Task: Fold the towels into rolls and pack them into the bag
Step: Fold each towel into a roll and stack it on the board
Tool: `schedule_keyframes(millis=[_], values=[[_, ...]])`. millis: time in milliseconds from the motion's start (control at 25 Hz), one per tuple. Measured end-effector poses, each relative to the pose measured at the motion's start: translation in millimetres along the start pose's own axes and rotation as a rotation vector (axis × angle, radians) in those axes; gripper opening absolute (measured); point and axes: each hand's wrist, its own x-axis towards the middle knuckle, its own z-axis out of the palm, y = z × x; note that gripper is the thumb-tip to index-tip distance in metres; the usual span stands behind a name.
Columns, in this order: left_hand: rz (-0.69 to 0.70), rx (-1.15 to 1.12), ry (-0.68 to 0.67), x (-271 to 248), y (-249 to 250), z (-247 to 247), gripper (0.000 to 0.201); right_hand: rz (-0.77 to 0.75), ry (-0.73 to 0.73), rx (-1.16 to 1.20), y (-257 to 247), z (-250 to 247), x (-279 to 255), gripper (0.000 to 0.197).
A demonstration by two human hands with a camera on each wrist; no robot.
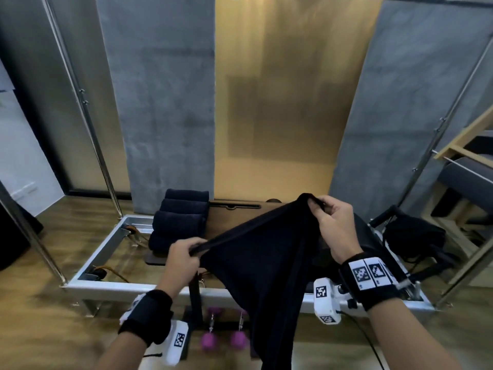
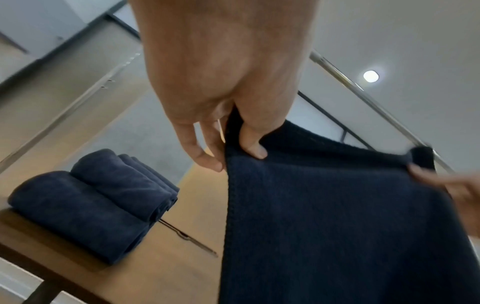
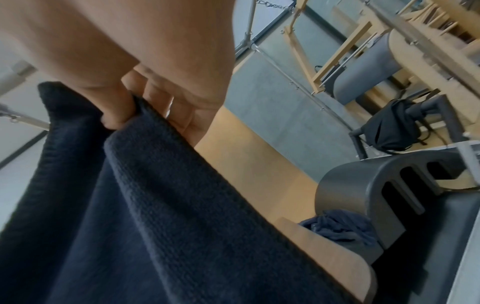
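Observation:
A dark navy towel [image 1: 266, 263] hangs open in the air over the wooden platform [image 1: 221, 217]. My left hand [image 1: 184, 255] pinches its near top corner, thumb on the cloth [image 2: 337, 216]. My right hand [image 1: 330, 217] pinches the far top corner higher up, the cloth [image 3: 155, 205] draping down from it. Several rolled navy towels [image 1: 181, 217] lie in a row on the platform's left side, also seen in the left wrist view as towel rolls [image 2: 91, 201]. A black bag [image 1: 416, 241] sits at the right, hung on a grey bar [image 3: 389, 127].
The platform sits in a metal frame [image 1: 106, 241] with upright poles around it. Purple dumbbells [image 1: 224, 340] lie on the floor below. A crumpled navy cloth [image 3: 340, 226] lies by a grey curved block [image 3: 384, 185] on the right. Wooden equipment [image 1: 466, 156] stands at far right.

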Motion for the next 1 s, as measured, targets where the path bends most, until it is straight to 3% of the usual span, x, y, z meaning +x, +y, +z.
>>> schedule_keyframes(millis=[280, 520, 640, 720, 840, 1000], values=[[-0.039, -0.31, 0.195, 29, 12, -30, 0.026, 0.041, 0.131, -0.151, 42, -37, -2, 0.01], [-0.047, -0.376, 0.272, 40, 7, -29, 0.016, 0.085, 0.108, -0.205, 60, -41, -7, 0.038], [-0.018, -0.264, 0.368, 46, 6, -28, 0.011, 0.055, 0.181, -0.235, 70, -39, 1, 0.026], [-0.069, -0.337, 0.393, 52, 7, -26, 0.004, 0.058, 0.223, -0.214, 73, -34, 7, 0.019], [-0.174, -0.448, 0.327, 67, 6, -15, 0.026, 0.165, 0.215, -0.067, 80, -20, 22, 0.028], [-0.269, -0.579, 0.308, 105, 5, 10, 0.027, 0.282, 0.147, 0.079, 90, -2, 50, 0.026]])
